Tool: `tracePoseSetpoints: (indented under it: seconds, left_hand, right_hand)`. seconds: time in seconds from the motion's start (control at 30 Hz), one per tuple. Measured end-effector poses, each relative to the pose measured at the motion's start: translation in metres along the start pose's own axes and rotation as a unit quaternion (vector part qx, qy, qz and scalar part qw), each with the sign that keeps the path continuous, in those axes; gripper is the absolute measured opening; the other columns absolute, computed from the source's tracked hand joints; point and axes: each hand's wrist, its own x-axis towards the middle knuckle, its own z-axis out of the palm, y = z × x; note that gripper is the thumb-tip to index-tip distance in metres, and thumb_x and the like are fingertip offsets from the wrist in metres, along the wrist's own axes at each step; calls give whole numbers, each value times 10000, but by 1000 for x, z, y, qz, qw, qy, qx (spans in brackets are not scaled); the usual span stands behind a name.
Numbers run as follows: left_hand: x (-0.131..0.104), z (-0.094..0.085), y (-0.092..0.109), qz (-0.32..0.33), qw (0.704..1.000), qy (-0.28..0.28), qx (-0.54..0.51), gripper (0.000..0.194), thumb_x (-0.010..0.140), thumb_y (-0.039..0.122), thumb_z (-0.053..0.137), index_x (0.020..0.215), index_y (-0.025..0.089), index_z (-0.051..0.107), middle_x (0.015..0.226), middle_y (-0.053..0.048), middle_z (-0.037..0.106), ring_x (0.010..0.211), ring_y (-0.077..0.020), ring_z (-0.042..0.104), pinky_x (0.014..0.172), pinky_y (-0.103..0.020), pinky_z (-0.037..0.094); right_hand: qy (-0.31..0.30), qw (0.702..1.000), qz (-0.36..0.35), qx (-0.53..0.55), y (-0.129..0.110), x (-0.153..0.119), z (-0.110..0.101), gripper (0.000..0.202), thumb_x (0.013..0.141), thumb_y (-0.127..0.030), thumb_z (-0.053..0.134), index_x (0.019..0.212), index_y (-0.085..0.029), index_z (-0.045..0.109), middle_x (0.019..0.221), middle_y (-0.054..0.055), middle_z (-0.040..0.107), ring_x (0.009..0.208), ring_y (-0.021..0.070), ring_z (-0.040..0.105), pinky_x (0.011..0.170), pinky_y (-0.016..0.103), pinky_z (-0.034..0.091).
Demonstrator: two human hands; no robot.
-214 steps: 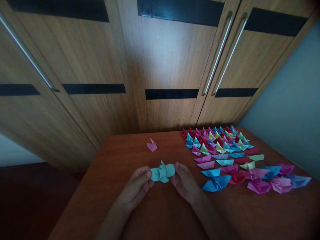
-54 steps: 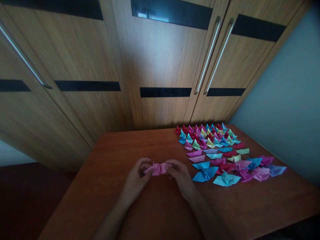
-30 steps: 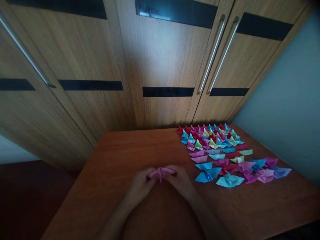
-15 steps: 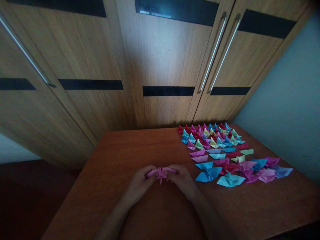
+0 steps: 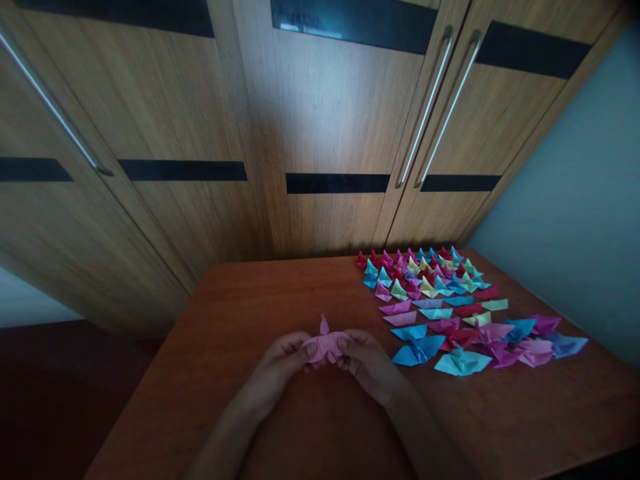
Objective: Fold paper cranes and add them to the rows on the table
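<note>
A pink origami crane (image 5: 327, 345) is held over the near middle of the table, its two wings spread sideways and one thin point sticking up at the far side. My left hand (image 5: 284, 363) is closed on its left wing, thumb on top. The right wing is pinched by my right hand (image 5: 369, 363), thumb also on top. Fingers under the paper are partly hidden. To the right of my right hand lies a blue folded paper crane (image 5: 419, 350), and beside it a light turquoise one (image 5: 463, 361).
Several small paper boats (image 5: 427, 288) stand in rows at the back right of the brown table (image 5: 240, 300). Flat folded strips (image 5: 435, 313) lie in front of them, then a heap of cranes (image 5: 505, 340). A wooden wardrobe (image 5: 330, 120) stands behind the table; a pale wall (image 5: 575, 200) is on the right.
Both hands have tilted the pink crane, so its wings now show flat and broad and a thin point rises at the far side. The other paper pieces stay put.
</note>
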Motion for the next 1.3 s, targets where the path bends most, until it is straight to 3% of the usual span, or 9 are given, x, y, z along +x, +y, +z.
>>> tracePoseSetpoints:
  seconds: [0.17, 0.43, 0.7, 1.0, 1.3]
  left_hand:
    - [-1, 4, 2, -7, 995, -13, -95, 166, 803, 291, 654, 763, 132, 680, 731, -36, 644, 680, -115, 544, 646, -220, 412]
    - [-4, 5, 0, 0, 985, -20, -173, 180, 730, 305, 738, 723, 129, 702, 664, -20, 644, 586, -88, 548, 563, -187, 421]
    - [-5, 1, 0, -3, 989, -5, -146, 236, 696, 357, 761, 646, 147, 667, 483, 26, 577, 448, -59, 475, 466, -158, 339]
    - [-1, -8, -3, 16, 989, 61, -132, 403, 651, 444, 770, 519, 151, 527, 425, 58, 490, 440, -51, 387, 457, -161, 288]
    - [2, -11, -1, 14, 990, 64, -125, 204, 723, 321, 735, 682, 145, 640, 588, 13, 624, 532, -78, 512, 528, -183, 380]
  right_hand:
    - [9, 998, 2, 59, 2, 0, 0, 194, 750, -312, 726, 738, -123, 683, 658, 9, 593, 561, 71, 505, 519, 181, 370]
    - [-29, 994, 3, 102, 4, -2, -3, 208, 756, -311, 726, 683, -132, 649, 628, -4, 559, 542, 67, 474, 512, 180, 369]
    - [-21, 993, -41, 112, 7, -2, -8, 220, 732, -293, 750, 625, -160, 611, 592, -21, 569, 531, 69, 476, 505, 181, 366]
    - [39, 994, -35, 92, 6, 1, -8, 286, 686, -355, 782, 587, -152, 606, 509, -32, 576, 445, 49, 480, 443, 165, 338]
    - [89, 996, -25, 9, -2, 3, -1, 301, 734, -435, 717, 747, -144, 642, 696, 26, 657, 594, 97, 576, 531, 193, 405]
